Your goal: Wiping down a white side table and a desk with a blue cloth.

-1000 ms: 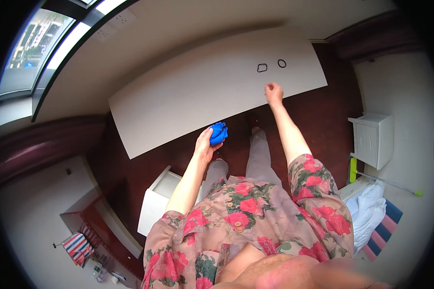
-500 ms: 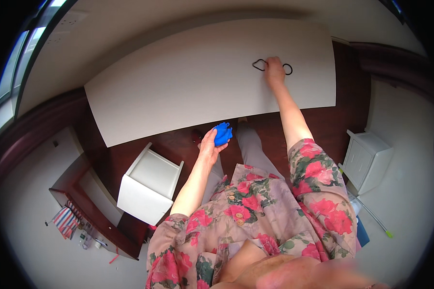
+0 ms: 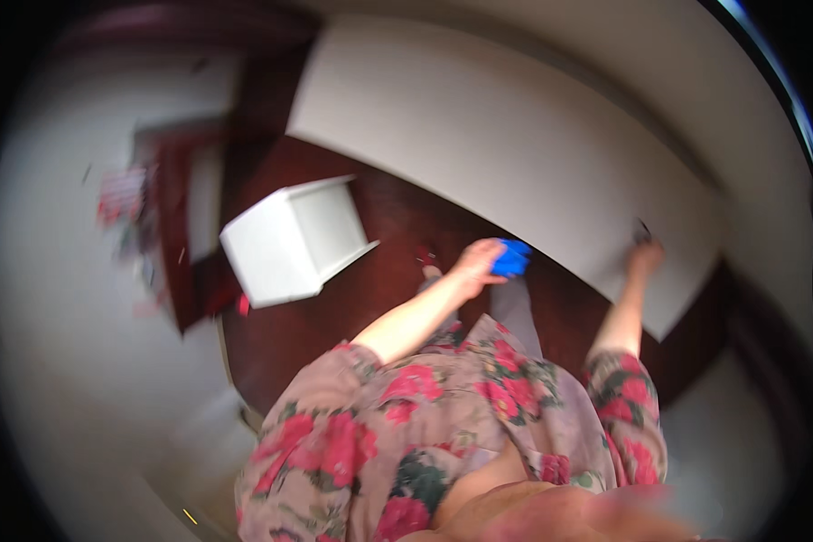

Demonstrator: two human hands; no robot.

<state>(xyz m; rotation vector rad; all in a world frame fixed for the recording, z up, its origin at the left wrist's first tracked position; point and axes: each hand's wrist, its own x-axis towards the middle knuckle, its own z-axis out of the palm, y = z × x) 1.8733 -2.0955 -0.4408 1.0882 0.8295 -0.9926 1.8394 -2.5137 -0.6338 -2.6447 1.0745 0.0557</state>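
My left hand (image 3: 479,268) is closed round a bright blue bunched thing (image 3: 512,258), held above the floor just off the table's near edge. Blur hides what kind of thing it is. On the right, my right hand (image 3: 644,258) is at the white tabletop (image 3: 479,117), fingers closed on a thin black looped thing (image 3: 641,232). Only a small dark part of that shows past the fingers; the hand covers the rest.
A white cabinet (image 3: 275,248) stands on the dark red floor (image 3: 307,325) to the left. Farther left is a dark wooden piece of furniture (image 3: 172,235) with blurred small items beside it. A wall runs behind the table.
The whole view has swung round, so the table now slants down to the right. My left hand still holds the blue thing. My right hand still has the black looped thing, less of which shows.
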